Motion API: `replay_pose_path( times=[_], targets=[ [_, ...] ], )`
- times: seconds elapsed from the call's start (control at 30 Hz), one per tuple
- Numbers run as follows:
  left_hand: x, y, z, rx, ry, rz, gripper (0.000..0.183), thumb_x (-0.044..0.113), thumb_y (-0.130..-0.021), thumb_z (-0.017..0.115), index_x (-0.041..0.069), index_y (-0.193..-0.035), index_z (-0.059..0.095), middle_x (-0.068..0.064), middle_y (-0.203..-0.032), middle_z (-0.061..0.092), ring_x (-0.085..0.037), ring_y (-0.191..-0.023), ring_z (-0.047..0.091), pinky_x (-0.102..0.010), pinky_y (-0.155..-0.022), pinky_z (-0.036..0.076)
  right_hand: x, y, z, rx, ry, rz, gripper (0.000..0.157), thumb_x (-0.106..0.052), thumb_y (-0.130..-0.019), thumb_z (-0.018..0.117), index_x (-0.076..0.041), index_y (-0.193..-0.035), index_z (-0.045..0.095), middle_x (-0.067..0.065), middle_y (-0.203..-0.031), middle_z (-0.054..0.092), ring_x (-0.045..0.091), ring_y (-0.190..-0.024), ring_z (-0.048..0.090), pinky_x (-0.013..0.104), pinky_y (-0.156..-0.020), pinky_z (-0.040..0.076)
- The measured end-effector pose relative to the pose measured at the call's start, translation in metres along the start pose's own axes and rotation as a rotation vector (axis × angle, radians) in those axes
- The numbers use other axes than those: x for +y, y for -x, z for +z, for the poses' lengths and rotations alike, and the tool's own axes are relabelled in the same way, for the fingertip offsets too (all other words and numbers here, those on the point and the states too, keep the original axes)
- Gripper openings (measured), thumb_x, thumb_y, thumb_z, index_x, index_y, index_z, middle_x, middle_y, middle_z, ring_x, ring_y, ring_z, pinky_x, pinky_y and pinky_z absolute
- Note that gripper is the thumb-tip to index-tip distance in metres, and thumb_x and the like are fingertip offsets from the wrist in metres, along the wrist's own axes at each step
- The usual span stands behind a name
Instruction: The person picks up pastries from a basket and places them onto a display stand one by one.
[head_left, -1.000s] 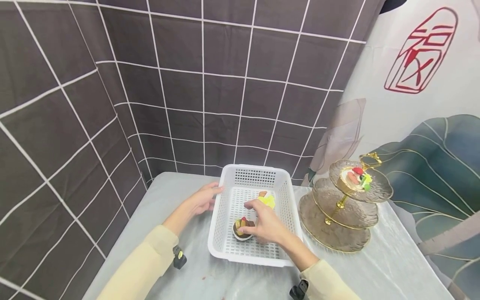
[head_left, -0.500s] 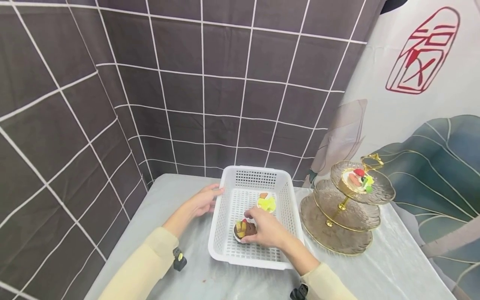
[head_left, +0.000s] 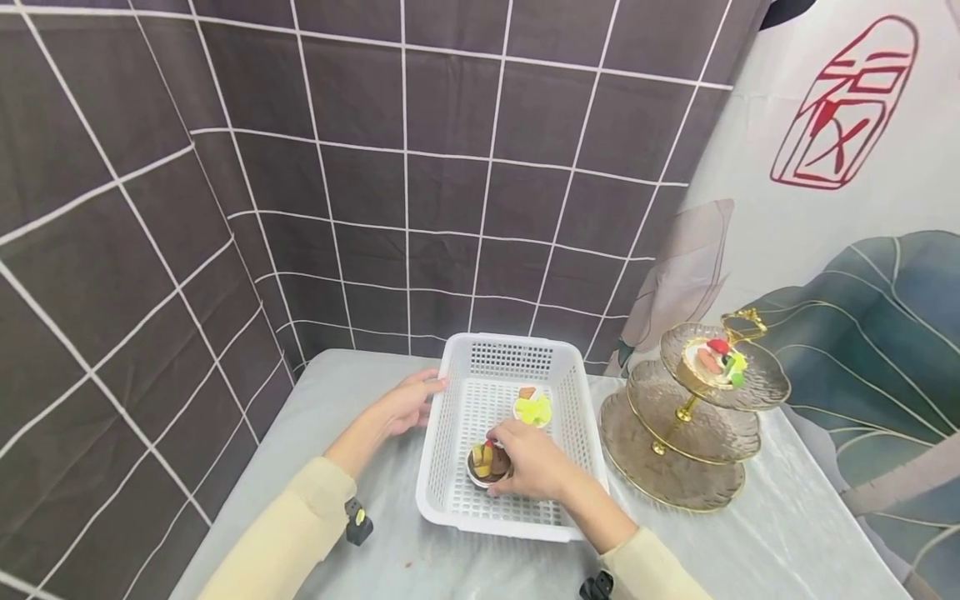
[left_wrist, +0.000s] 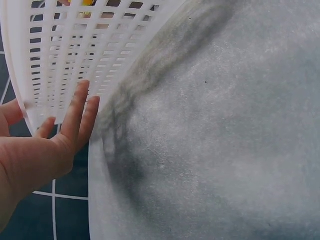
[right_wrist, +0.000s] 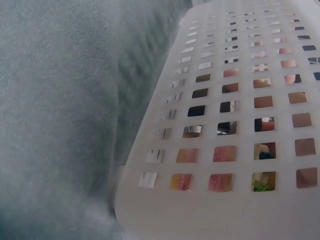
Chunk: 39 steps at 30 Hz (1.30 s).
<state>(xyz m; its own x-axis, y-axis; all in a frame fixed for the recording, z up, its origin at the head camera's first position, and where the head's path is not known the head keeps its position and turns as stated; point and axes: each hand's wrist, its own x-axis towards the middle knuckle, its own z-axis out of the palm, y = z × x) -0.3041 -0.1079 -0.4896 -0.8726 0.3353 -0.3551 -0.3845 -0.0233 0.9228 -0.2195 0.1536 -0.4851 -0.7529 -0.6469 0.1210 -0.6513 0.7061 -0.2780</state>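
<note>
In the head view, my right hand [head_left: 536, 460] reaches into a white plastic basket [head_left: 429, 467]. Its thumb and fingers grip a round chocolate tart [head_left: 482, 460] topped with yellow fruit pieces and a bit of red. Part of the tart is hidden behind the fingers. Behind it in the basket lies a second small cake [head_left: 532, 408] with a yellow-green topping. My left hand [head_left: 405, 402] touches the basket's left side; in the left wrist view its fingers [left_wrist: 75, 112] lie fairly straight against the outer wall. The right wrist view shows the perforated basket wall, with the right hand hidden behind it.
To the basket's right stands a three-tier stand [head_left: 675, 446] with smoky glass plates and gold trim. A fruit-topped tart [head_left: 712, 362] sits on its top plate. A pale cloth covers the table [head_left: 420, 558], and dark gridded curtains [head_left: 450, 192] hang behind.
My right hand has settled round the chocolate tart, its fingers closing on the right side. The left hand stays at the basket's side.
</note>
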Motion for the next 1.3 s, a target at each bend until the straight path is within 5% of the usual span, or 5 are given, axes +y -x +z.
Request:
replay_pose_path(
  times=[0.6, 0.87, 1.03, 1.3],
  targets=[
    [0.003, 0.001, -0.001, -0.002, -0.002, -0.005, 0.058, 0.028, -0.112, 0.054, 0.008, -0.163, 0.034, -0.030, -0.147, 0.055, -0.047, -0.132, 0.060, -0.056, -0.100, 0.059, 0.000, 0.001, -0.006, 0.099, -0.113, 0.014, 0.068, -0.033, -0.073, 0.099, -0.004, -0.127, 0.068, 0.003, -0.114, 0.073, 0.023, -0.109, 0.068, 0.046, -0.102, 0.056],
    [0.007, 0.004, 0.002, -0.005, 0.004, -0.027, 0.058, 0.029, -0.112, 0.054, 0.008, -0.163, 0.034, -0.029, -0.149, 0.053, -0.048, -0.134, 0.058, -0.056, -0.101, 0.059, 0.000, 0.012, -0.042, 0.147, -0.363, 0.038, 0.070, -0.026, -0.081, 0.095, -0.001, -0.138, 0.063, 0.008, -0.131, 0.070, 0.023, -0.110, 0.068, 0.046, -0.094, 0.060],
    [0.003, 0.006, 0.002, -0.003, -0.005, -0.018, 0.056, 0.030, -0.112, 0.054, 0.007, -0.160, 0.038, -0.029, -0.146, 0.056, -0.048, -0.131, 0.060, -0.058, -0.101, 0.058, 0.006, 0.027, -0.069, 0.209, -0.390, 0.016, 0.068, -0.023, -0.082, 0.094, -0.002, -0.138, 0.063, 0.007, -0.132, 0.069, 0.022, -0.115, 0.069, 0.046, -0.101, 0.059],
    [0.001, 0.005, 0.000, -0.022, -0.012, -0.001, 0.056, 0.031, -0.112, 0.054, 0.009, -0.161, 0.038, -0.029, -0.148, 0.054, -0.048, -0.133, 0.058, -0.059, -0.104, 0.056, 0.021, 0.059, -0.095, 0.263, -0.369, 0.117, 0.069, -0.030, -0.080, 0.096, -0.007, -0.138, 0.064, 0.004, -0.132, 0.071, 0.023, -0.116, 0.071, 0.045, -0.102, 0.059]
  ],
)
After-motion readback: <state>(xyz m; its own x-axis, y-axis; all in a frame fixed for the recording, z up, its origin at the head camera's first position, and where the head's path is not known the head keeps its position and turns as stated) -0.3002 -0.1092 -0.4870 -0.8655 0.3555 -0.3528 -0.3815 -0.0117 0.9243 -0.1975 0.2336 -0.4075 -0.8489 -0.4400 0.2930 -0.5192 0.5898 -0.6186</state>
